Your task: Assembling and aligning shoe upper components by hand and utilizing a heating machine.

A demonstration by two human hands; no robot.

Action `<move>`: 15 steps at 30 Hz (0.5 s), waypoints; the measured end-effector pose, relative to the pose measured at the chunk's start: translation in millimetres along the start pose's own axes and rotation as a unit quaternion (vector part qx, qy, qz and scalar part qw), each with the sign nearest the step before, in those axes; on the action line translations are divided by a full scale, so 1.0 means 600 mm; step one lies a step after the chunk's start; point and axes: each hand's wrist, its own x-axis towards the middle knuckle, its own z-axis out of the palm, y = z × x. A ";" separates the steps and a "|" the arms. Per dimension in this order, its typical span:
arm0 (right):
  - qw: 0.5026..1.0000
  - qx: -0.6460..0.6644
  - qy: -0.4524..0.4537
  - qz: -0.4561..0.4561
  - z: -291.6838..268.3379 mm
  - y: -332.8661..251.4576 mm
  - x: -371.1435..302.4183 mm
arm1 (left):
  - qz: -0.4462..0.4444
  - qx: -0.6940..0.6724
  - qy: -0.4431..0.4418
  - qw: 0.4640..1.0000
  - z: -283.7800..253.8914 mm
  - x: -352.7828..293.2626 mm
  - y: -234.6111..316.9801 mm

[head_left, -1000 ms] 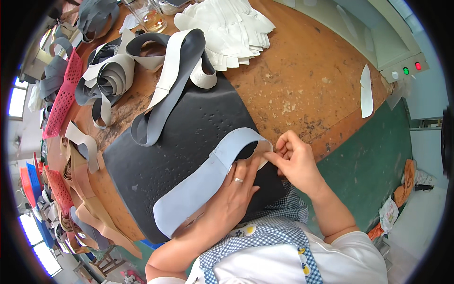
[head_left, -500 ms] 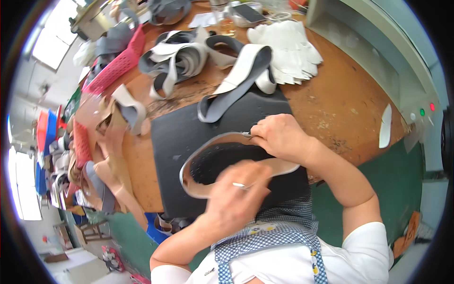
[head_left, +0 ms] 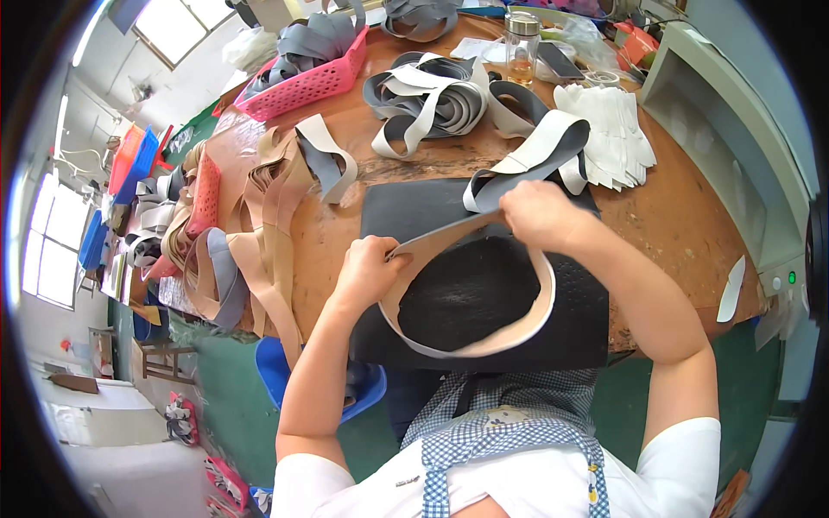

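Observation:
My left hand [head_left: 370, 274] grips the left end of a looped strip [head_left: 509, 335], beige inside and grey along its edge. Farther off and to the right, my right hand [head_left: 537, 216] has closed its fingers on the same strip. Between both hands the band runs taut, while the rest curves round toward me in a ring. Beneath it lies a black mat [head_left: 397, 211] on the brown table. My fingers cover the spots where they hold the band.
A grey-white strip coil [head_left: 462, 112], a loose strip loop [head_left: 540, 155] and stacked white pieces [head_left: 609, 138] lie beyond the mat. Beige strips [head_left: 272, 216] hang over the left edge above a blue bin [head_left: 269, 371]. A pink basket [head_left: 302, 93], glass jar [head_left: 521, 60] and grey housing [head_left: 734, 142] stand farther out.
My left hand has gone from the near side of the loop to its far left and gripped it there. The stretch between my hands has straightened. The whole view has shifted.

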 end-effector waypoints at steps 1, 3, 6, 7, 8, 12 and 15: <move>1.000 -0.010 0.018 -0.017 -0.008 0.011 0.003 | -0.044 0.015 -0.054 0.997 -0.009 0.000 0.007; 0.996 -0.047 0.060 -0.045 -0.019 0.014 0.004 | -0.020 0.000 -0.046 0.999 -0.002 -0.003 -0.015; 0.891 0.427 -0.153 0.018 -0.111 -0.002 -0.019 | -0.030 -0.155 -0.074 0.985 -0.003 -0.035 -0.036; 0.833 0.538 -0.122 0.039 -0.123 0.012 -0.029 | -0.056 -0.293 -0.109 0.948 -0.005 -0.046 -0.030; 0.838 0.540 -0.070 0.046 -0.102 0.036 -0.034 | -0.079 -0.355 -0.129 0.922 -0.007 -0.058 -0.017; 0.825 0.539 0.027 -0.167 0.050 0.012 -0.065 | -0.038 -0.377 -0.138 0.915 0.042 -0.064 -0.007; 0.755 0.653 0.059 0.008 0.067 -0.096 -0.085 | 0.043 -0.315 -0.112 0.941 0.077 -0.064 0.020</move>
